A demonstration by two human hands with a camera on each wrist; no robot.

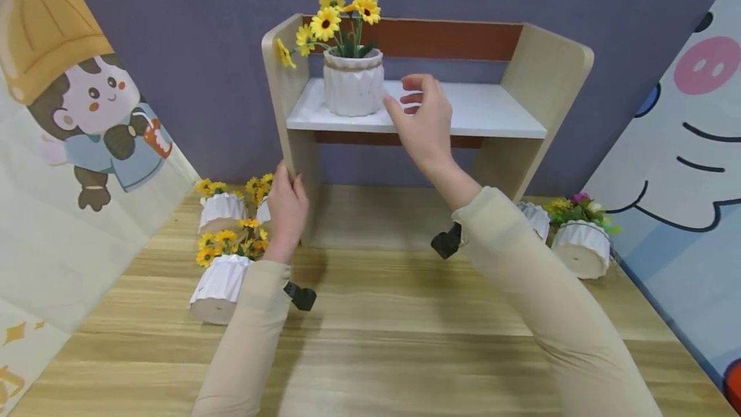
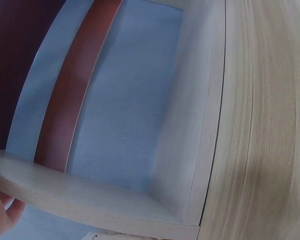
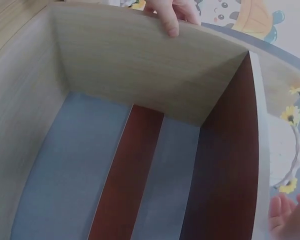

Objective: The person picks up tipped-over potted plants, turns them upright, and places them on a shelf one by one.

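Observation:
A small wooden shelf unit [image 1: 492, 108] stands on the table, with a white middle board and light wood sides. My left hand [image 1: 287, 204] grips the front edge of its left side panel; the right wrist view shows that thumb [image 3: 171, 26] over the panel's inner face. On the white board, toward the left, sits an upright white ribbed pot [image 1: 353, 85] with yellow daisies [image 1: 326, 23]. Just right of the pot is my right hand [image 1: 428, 118], fingers loosely bent with nothing in them. The thumb tip comes close to the pot's side.
Several white pots of yellow flowers lie tipped on the table left of the shelf unit, one [image 1: 217, 288] nearest my left forearm. To the right, a pot with mixed flowers [image 1: 581, 246] lies tilted beside another pot [image 1: 534, 219]. A dark wall [image 1: 191, 50] rises behind.

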